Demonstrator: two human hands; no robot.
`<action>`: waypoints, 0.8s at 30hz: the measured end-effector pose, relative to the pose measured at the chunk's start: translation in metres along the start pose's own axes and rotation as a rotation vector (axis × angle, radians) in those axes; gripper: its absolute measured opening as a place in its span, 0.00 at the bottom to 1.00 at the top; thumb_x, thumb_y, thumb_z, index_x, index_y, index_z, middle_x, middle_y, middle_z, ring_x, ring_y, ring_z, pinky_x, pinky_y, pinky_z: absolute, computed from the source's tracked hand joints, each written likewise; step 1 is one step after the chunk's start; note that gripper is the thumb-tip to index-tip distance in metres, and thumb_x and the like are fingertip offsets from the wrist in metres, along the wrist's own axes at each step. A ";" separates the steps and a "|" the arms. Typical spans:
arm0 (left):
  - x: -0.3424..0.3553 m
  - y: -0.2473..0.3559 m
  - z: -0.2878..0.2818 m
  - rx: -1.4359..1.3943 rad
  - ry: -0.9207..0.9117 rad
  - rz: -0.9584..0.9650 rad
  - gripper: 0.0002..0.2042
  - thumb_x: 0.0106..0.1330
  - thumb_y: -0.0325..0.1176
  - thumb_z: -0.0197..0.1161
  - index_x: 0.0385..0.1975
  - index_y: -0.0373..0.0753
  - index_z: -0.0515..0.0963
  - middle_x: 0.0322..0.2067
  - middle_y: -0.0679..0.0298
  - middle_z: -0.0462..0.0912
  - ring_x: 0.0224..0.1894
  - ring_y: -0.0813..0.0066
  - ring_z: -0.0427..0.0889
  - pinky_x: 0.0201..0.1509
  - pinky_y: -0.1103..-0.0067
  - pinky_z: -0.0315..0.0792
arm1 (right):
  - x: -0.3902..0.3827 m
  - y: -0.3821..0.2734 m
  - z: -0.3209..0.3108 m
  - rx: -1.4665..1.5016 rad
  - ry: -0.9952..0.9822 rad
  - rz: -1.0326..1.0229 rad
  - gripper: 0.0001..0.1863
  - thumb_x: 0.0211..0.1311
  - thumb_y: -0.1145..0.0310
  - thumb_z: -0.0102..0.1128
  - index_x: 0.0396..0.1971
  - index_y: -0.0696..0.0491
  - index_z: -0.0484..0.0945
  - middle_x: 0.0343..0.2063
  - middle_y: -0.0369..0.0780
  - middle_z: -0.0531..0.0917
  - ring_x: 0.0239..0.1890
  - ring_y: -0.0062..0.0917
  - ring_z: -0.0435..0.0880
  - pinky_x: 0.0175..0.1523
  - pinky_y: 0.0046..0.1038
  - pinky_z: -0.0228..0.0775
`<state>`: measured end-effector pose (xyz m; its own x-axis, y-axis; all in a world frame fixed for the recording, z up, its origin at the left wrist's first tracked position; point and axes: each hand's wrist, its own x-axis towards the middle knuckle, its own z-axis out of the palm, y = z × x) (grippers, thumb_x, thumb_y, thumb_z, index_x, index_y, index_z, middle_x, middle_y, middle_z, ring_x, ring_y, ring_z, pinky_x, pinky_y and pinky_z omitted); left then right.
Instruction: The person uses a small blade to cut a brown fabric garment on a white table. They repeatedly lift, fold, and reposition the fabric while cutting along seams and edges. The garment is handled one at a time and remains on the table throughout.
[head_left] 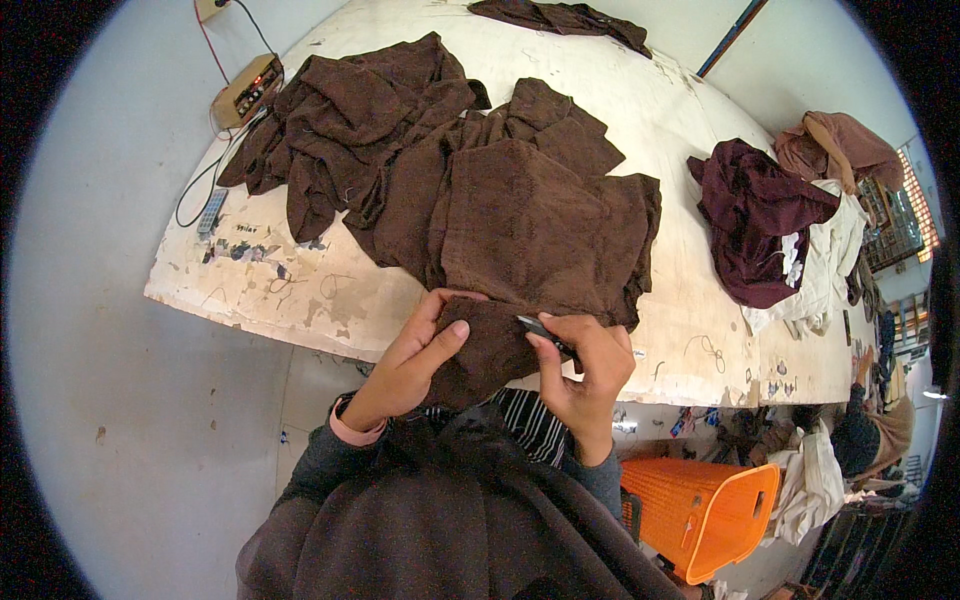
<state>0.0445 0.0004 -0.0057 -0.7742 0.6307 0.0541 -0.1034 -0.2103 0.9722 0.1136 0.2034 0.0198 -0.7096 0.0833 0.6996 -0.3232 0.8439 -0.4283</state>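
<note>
A dark brown garment (540,225) lies across the near part of the table, and its near end hangs over the edge toward me. My left hand (410,355) grips that end, with the thumb on top and the fingers behind the fabric. Close to the right side of the held part, my right hand (592,365) is closed around small dark thread snips (540,330). Their pale metal tip points left, close against the cloth. My right fingers partly cover the snips, so whether the blades are apart cannot be made out.
More brown garments (350,125) are heaped at the far left, beside a small box with wires (247,92) and a remote control (212,212). Maroon cloth (750,220) and white cloth (838,240) lie at the right, near another person's arm (832,150). An orange basket (665,505) stands below the table edge.
</note>
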 end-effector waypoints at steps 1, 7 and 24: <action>0.000 0.000 0.001 -0.017 -0.012 -0.007 0.17 0.80 0.34 0.48 0.63 0.34 0.66 0.57 0.60 0.74 0.60 0.76 0.72 0.66 0.77 0.64 | 0.000 0.000 0.002 0.076 0.045 0.053 0.12 0.49 0.71 0.75 0.36 0.49 0.85 0.28 0.34 0.84 0.25 0.27 0.79 0.32 0.29 0.59; 0.000 0.000 0.000 0.149 -0.106 0.027 0.19 0.80 0.33 0.46 0.66 0.32 0.65 0.61 0.60 0.73 0.65 0.73 0.69 0.71 0.76 0.60 | 0.004 0.003 0.007 0.179 -0.150 0.054 0.15 0.44 0.76 0.69 0.36 0.49 0.86 0.28 0.35 0.84 0.26 0.30 0.78 0.33 0.29 0.61; -0.005 -0.014 -0.001 -0.271 -0.144 -0.009 0.32 0.65 0.20 0.44 0.72 0.39 0.51 0.68 0.46 0.67 0.73 0.60 0.63 0.78 0.69 0.50 | -0.009 0.020 0.015 0.609 -0.035 0.566 0.10 0.60 0.77 0.69 0.42 0.58 0.85 0.34 0.38 0.86 0.37 0.19 0.79 0.45 0.20 0.68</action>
<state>0.0492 -0.0002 -0.0198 -0.6781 0.7286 0.0960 -0.2878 -0.3835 0.8776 0.1039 0.2116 -0.0037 -0.8826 0.3837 0.2715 -0.1864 0.2444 -0.9516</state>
